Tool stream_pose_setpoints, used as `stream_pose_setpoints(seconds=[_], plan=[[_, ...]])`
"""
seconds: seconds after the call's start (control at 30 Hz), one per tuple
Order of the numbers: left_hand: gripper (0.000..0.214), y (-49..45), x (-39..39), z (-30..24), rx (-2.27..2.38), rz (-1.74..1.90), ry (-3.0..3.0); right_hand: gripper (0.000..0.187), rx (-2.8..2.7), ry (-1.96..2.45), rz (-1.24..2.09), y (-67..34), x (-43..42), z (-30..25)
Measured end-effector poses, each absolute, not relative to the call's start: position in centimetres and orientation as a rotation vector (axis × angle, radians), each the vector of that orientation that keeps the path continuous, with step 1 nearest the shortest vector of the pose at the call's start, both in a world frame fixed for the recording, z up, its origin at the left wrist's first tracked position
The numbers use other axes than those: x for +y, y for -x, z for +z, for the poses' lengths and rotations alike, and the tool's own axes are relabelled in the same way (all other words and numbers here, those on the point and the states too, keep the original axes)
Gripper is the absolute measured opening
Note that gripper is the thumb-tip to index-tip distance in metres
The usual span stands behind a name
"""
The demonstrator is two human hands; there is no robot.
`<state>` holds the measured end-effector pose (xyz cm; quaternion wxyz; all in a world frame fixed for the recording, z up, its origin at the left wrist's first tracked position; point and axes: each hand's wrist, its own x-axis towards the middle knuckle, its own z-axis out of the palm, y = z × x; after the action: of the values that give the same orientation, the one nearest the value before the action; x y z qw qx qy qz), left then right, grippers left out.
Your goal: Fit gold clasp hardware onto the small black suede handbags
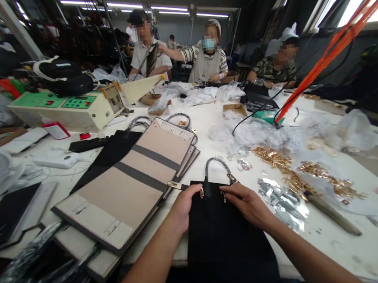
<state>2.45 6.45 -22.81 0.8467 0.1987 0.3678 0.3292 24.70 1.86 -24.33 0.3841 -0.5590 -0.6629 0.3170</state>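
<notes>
A black fabric bag panel (223, 235) lies at the near edge of the white table (207, 120), with a grey curved handle (215, 163) fixed at its top by small gold fittings. My left hand (184, 207) grips the panel's top left corner next to the handle's left end. My right hand (249, 203) holds the top right corner beside the handle's right end. A stack of beige panels with dark stripes (128, 183) lies just left of my left hand.
Piles of gold metal fittings (306, 172) and silver pieces (281, 198) lie to the right, with clear plastic bags (261, 131). A cream machine (75, 108) stands at the far left. Three people sit at the table's far side. Orange straps (336, 41) cross the upper right.
</notes>
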Motion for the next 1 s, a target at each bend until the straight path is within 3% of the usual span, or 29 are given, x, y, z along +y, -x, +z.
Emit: stream_pose_setpoints(seconds=[0.37,0.63,0.8,1.0], plan=[[0.032,-2.4,5.8,-25.1,0.530,0.658,-0.215,0.025,-1.703,1.553,0.663,-25.3,2.9,-24.8],[0.034,-2.4,6.1,-25.5,0.514,0.642,-0.159,0.049,-2.070,1.566,0.514,-25.8,3.3,-23.5],[0.034,-2.5,6.0,-25.5,0.518,0.647,-0.143,0.028,-1.923,1.538,0.541,-26.1,4.0,-23.4],[0.034,-2.4,6.1,-25.5,0.512,0.641,-0.134,0.022,-1.654,1.550,0.805,-27.1,4.0,-22.6]])
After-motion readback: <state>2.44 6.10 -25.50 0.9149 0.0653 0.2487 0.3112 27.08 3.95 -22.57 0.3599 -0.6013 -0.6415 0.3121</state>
